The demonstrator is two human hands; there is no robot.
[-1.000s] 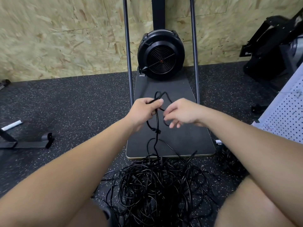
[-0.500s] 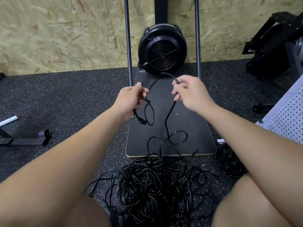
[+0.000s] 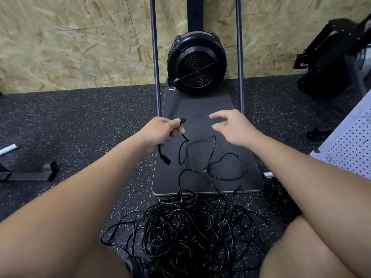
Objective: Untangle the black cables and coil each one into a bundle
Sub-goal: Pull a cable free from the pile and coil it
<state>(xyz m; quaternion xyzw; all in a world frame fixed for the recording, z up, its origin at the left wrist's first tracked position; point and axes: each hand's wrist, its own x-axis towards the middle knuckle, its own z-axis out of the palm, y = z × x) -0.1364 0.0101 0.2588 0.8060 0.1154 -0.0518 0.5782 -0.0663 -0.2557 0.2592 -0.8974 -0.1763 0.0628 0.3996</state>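
A big tangle of black cables [image 3: 192,227] lies on the speckled floor between my knees. One black cable [image 3: 212,155] runs out of it in loose loops across the black board [image 3: 251,177]. My left hand [image 3: 160,133] grips this cable near its end, and a plug [image 3: 165,158] hangs below my fist. Another short piece of the cable sticks out past my fingers. My right hand [image 3: 234,127] hovers above the board with fingers spread and holds nothing.
A round black fan unit [image 3: 196,63] stands at the far end of the board between two upright metal poles [image 3: 155,57]. Black equipment [image 3: 331,63] sits at the right, a white pegboard [image 3: 351,149] by my right arm, a metal foot [image 3: 30,173] at the left.
My right hand has let go of the cable and opened. The cable has dropped into loops on the board. My left hand has kept its grip.
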